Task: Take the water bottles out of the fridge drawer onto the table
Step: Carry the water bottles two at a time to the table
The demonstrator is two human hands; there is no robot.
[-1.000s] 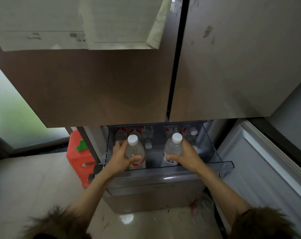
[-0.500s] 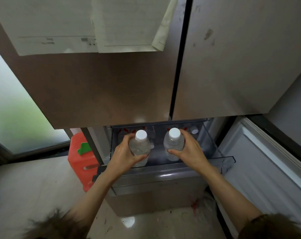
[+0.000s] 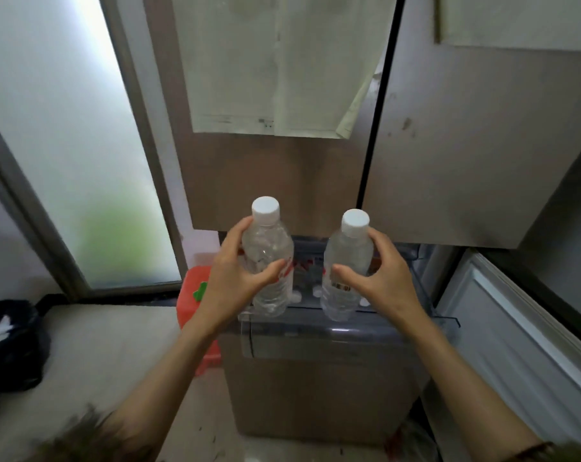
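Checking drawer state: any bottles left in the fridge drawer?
Yes, white caps and red labels of more bottles show in the open drawer behind the two held ones.

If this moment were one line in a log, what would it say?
left hand: grips clear white-capped water bottle | right hand: grips second bottle | both above open fridge drawer | more bottles inside

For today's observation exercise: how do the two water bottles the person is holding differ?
The left bottle is held higher than the right bottle. The left bottle's label shows red print; the right bottle's shows a barcode. Both are clear, upright, white-capped, each gripped by one hand: left hand, right hand.
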